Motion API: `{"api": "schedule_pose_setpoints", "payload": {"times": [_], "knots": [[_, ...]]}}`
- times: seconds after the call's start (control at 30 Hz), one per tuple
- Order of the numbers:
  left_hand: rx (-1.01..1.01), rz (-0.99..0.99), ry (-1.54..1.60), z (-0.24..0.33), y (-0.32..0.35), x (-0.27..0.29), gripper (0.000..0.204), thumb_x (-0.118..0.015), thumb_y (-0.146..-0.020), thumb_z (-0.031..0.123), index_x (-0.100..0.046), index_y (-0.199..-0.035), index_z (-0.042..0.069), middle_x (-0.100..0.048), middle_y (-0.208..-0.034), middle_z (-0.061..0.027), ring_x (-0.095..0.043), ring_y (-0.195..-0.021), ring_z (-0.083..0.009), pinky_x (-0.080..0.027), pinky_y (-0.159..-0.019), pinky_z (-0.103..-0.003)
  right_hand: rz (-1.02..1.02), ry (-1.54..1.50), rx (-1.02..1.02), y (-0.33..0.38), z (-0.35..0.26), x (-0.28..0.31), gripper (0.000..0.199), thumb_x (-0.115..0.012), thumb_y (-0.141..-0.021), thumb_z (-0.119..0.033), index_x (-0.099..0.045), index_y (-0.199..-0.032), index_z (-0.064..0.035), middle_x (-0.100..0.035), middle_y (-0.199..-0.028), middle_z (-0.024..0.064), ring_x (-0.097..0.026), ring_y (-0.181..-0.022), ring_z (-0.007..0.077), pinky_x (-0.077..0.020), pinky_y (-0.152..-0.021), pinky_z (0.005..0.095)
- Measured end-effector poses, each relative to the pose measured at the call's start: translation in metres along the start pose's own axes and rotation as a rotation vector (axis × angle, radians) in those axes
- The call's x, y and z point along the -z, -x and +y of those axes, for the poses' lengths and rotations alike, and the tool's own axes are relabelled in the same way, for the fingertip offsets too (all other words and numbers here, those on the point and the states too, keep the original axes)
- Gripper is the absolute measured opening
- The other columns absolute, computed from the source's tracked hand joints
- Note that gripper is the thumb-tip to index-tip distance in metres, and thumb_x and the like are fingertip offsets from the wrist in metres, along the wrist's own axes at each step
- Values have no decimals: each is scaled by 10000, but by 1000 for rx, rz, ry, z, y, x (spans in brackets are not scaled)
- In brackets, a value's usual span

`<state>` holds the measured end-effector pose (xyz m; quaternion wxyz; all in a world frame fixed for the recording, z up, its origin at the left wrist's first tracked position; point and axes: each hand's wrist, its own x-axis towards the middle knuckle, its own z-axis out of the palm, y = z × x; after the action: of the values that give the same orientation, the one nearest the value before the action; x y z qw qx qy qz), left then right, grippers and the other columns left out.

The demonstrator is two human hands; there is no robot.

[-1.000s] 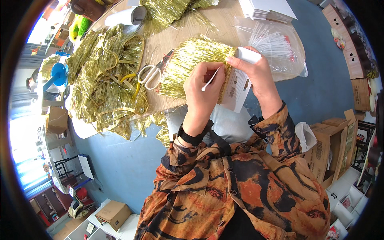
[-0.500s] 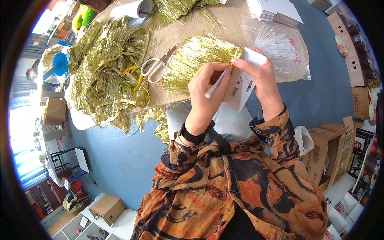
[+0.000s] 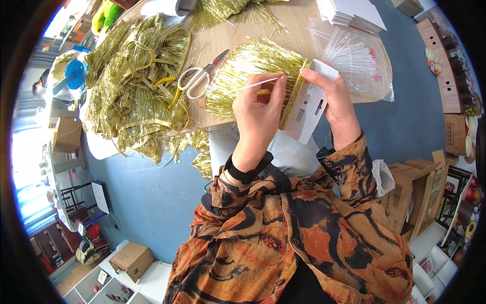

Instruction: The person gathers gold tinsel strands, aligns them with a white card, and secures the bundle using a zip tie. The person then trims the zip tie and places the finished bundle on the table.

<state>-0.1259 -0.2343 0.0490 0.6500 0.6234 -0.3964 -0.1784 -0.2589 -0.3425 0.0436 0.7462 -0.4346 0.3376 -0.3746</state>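
My left hand [image 3: 257, 119] pinches a thin white cable tie [image 3: 262, 83] between thumb and forefinger, above a bundle of gold tinsel fringe [image 3: 248, 61]. My right hand [image 3: 338, 99] grips a white header card [image 3: 310, 117] at the bundle's gold-braided top edge, its thumb pressing on the braid. A slot and small print show on the card. White-handled scissors [image 3: 196, 81] lie open on the table just left of the bundle. Beside them, yellow handles [image 3: 175, 97] poke out of a big heap of gold fringe [image 3: 131, 96]. The left hand's lower fingers are partly hidden.
A clear plastic bag [image 3: 382, 83] of white cable ties [image 3: 349, 55] lies at the right of the wooden table [image 3: 215, 38]. Behind it sits a stack of white cards [image 3: 349, 15]. A white roll [image 3: 161, 7] stands at the far left, and cardboard boxes [image 3: 405, 192] on the right.
My left hand has drawn back slightly left from the card's edge, and the cable tie has swung up from slanting down to nearly level. The card is turned a little and shows more of its slot.
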Motion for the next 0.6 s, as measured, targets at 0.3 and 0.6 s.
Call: {"api": "schedule_pose_setpoints", "payload": {"times": [0.3,0.6], "knots": [[-155,9,-197,10,0,-4,99,-797,-890,54,-764,-982,40,-680,-920,-67,-651,-680,-123,-525,-578,-258,47,67,28,4,-4,-6,294,-845,-845,-125,-694,-1080,-34,-726,-1005,34,-664,-912,111,-508,-828,261],[-293,-12,-236,-1,1,-7,132,-808,-853,22,-726,-954,40,-668,-919,-67,-649,-654,-152,-536,-584,-274,28,72,48,7,-6,-7,313,-862,-831,-139,-688,-1073,-42,-716,-1000,22,-656,-906,101,-506,-828,256]]}}
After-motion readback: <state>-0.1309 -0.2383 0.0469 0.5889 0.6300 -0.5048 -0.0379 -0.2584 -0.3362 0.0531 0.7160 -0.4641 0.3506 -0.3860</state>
